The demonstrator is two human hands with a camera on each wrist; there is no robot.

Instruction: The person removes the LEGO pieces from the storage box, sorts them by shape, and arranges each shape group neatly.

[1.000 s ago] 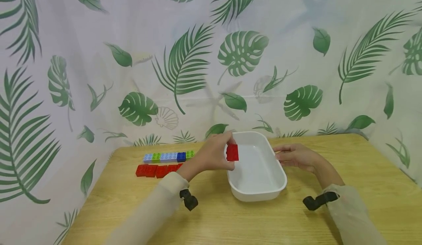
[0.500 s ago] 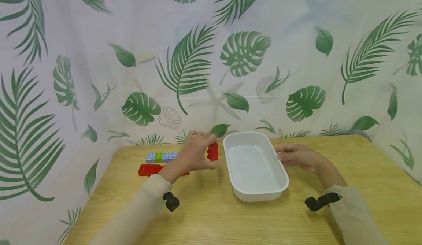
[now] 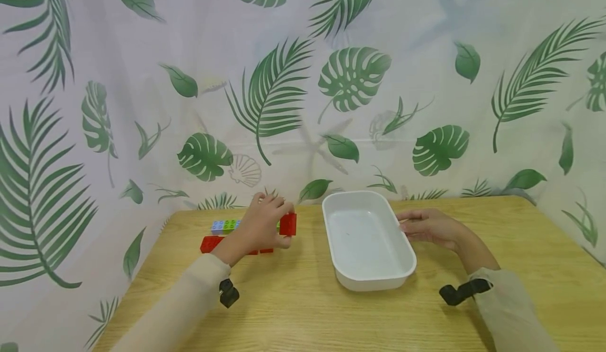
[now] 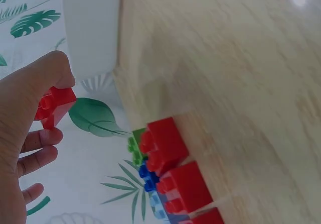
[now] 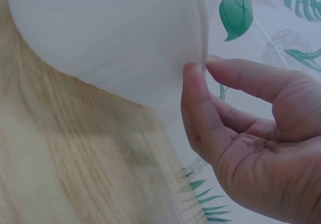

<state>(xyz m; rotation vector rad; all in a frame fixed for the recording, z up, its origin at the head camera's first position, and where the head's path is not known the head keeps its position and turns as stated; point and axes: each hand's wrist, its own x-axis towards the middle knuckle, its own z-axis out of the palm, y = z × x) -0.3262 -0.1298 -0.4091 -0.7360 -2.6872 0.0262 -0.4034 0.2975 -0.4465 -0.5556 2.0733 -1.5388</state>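
My left hand pinches a red building brick between thumb and fingers, raised over the table's left-middle part. In the left wrist view, the held brick shows its studs, and the other fingers are spread apart from it. Below and behind that hand lies a row of red bricks, partly covered by the wrist. My right hand holds the right rim of a white plastic tub; in the right wrist view, thumb and finger nip the tub's edge.
Behind the red row runs a line of light blue, green and dark blue bricks, partly hidden by the left hand. The wooden table meets a leaf-printed curtain along its back edge.
My left hand has carried the red brick left from over the tub's left edge to beside the brick rows. My right hand has stayed at the tub's rim.
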